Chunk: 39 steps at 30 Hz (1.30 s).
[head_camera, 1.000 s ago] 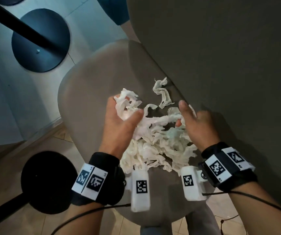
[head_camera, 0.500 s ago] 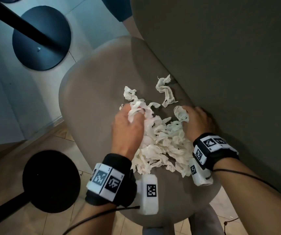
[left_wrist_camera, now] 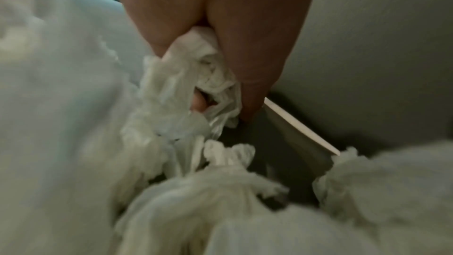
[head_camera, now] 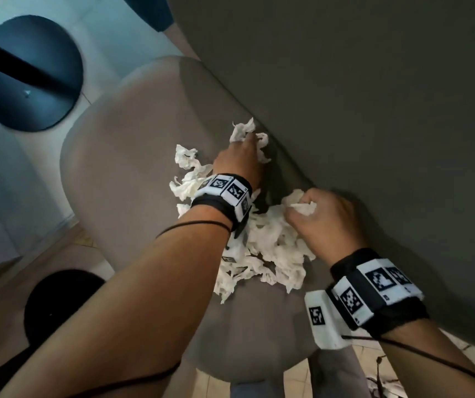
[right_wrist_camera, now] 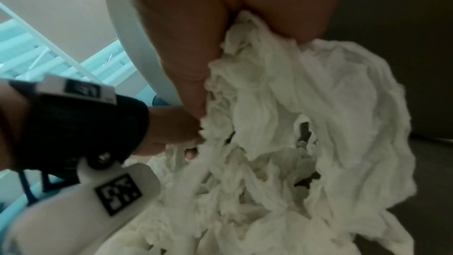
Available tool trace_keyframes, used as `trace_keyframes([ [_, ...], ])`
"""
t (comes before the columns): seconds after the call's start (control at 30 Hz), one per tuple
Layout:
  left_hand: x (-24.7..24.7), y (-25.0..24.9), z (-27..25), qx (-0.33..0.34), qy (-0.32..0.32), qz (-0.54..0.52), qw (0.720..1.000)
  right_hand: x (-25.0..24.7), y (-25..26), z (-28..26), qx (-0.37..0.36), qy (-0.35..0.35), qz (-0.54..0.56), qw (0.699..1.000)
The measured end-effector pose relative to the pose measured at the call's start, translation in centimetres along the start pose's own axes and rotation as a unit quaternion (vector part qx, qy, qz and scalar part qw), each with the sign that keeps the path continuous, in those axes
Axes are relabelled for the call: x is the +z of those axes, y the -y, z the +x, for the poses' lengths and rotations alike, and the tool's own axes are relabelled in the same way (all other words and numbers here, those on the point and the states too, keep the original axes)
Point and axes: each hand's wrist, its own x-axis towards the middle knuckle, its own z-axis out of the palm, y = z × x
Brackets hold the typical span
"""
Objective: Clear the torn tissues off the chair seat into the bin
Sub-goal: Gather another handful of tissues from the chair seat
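A heap of torn white tissues (head_camera: 270,248) lies on the grey-brown chair seat (head_camera: 133,156), close to the backrest (head_camera: 345,81). My left hand (head_camera: 242,156) reaches across to the far end of the heap and grips a twisted tissue strip (head_camera: 244,130) at the seat's back edge; the left wrist view shows its fingers (left_wrist_camera: 255,65) curled round tissue (left_wrist_camera: 208,73). My right hand (head_camera: 325,219) sits at the heap's right side and clutches a wad of tissue (head_camera: 302,206), seen bunched under its fingers (right_wrist_camera: 196,65) in the right wrist view. No bin is in view.
The tall chair backrest rises right behind both hands. Two round dark stand bases (head_camera: 29,73) (head_camera: 58,305) sit on the floor to the left of the chair. A few loose tissue pieces (head_camera: 184,156) lie left of the heap.
My left hand has moved forward and right, from the heap's left side to the lone strip by the backrest, and taken hold of it. My right hand has closed on a wad.
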Motion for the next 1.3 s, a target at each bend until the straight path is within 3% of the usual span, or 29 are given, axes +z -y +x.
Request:
trace_keyframes([
  [0.13,0.0,0.2,-0.3,0.010,-0.019,0.006,1.000,-1.3,-0.9,-1.4,-0.040,0.013,-0.006,0.999],
  [0.27,-1.1,0.1,-2.5,0.002,-0.079,-0.142,0.987,-2.2,-1.2,-2.5,-0.057,0.003,0.021,0.998],
  [0.5,-3.3,0.6,-9.0,-0.017,-0.177,-0.368,0.913,-3.6,-0.3,-3.6,-0.084,-0.009,0.085,0.993],
  [0.73,-1.9,1.2,-15.7,-0.097,-0.172,-0.512,0.836,-4.5,1.4,-5.0,-0.101,0.019,0.125,0.987],
  [0.9,0.5,1.5,-21.2,-0.134,-0.184,-0.561,0.796,-4.6,1.5,-6.8,-0.125,0.106,0.080,0.983],
  [1.0,1.8,1.2,-25.2,-0.154,-0.226,-0.610,0.744,-4.0,0.9,-8.0,-0.154,0.182,0.080,0.968],
  [1.2,5.1,1.8,-32.9,-0.189,-0.272,-0.726,0.602,-1.9,1.6,-11.0,-0.228,0.215,0.016,0.950],
  [1.3,7.4,2.7,-36.7,-0.219,-0.301,-0.745,0.554,0.3,3.0,-13.6,-0.247,0.263,0.047,0.931],
])
